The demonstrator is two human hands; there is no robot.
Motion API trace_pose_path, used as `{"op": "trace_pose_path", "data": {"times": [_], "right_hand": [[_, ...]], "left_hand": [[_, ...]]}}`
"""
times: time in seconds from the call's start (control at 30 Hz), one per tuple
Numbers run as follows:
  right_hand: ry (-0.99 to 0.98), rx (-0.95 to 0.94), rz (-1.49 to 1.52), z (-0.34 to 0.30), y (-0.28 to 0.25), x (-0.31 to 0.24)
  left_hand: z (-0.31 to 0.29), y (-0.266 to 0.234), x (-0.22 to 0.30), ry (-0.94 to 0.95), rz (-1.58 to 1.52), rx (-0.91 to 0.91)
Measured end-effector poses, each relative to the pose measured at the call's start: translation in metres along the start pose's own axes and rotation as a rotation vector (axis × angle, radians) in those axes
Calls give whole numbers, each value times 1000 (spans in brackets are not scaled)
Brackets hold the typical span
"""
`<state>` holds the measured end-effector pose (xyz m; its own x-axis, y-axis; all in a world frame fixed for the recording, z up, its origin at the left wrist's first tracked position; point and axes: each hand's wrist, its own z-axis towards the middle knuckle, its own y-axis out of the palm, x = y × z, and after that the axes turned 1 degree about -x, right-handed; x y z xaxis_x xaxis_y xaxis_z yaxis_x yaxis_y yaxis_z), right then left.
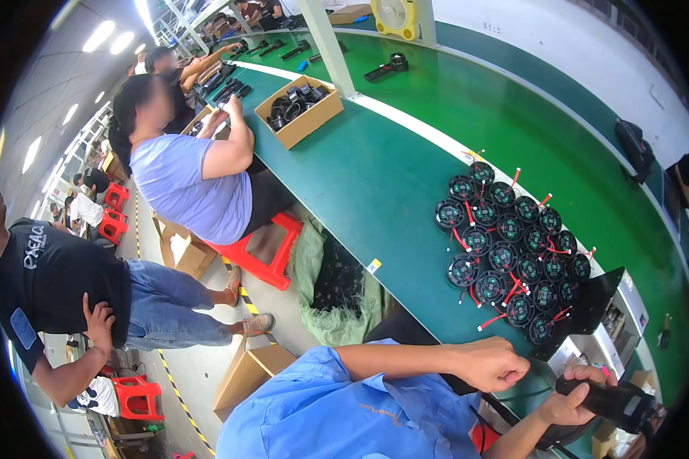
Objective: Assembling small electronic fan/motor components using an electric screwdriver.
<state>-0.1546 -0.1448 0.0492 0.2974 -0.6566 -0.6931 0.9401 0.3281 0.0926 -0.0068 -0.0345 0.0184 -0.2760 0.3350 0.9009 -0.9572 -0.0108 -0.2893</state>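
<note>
Hands: left hand (491, 365) curled into a loose fist, whether around anything I cannot tell; right hand (578, 398) wrapped around a black cylinder (618, 405).
Cylinder grip: toward one end, so a heavy far end could tip it or work it loose.
Round black units (505, 260): crowded on the green bench (360, 199) beyond the left hand; a careless knuckle could shove several together.
Red leads (491, 322): splayed among the units; lifting one could drag a neighbour or strain a joint.
Dark panel (586, 310): close beside the units; a nudge could scrape it.
Carton (314, 126): heaped with black parts; jostling could spill some.
</note>
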Motion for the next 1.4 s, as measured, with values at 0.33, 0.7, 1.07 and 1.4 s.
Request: {"op": "trace_pose_path", "data": {"times": [0.33, 0.7, 1.07, 1.4], "right_hand": [[-1, 4, -22, 1, 2, -2], [9, 20, -38, 1, 1, -1], [3, 27, -41, 1, 3, -2], [-2, 27, -38, 1, 3, -2]], "left_hand": [[0, 0, -1, 3, 5, 0], [0, 1, -1, -14, 14, -3], [0, 1, -1, -13, 17, 5], [0, 0, 0, -16, 19, -1]]}}
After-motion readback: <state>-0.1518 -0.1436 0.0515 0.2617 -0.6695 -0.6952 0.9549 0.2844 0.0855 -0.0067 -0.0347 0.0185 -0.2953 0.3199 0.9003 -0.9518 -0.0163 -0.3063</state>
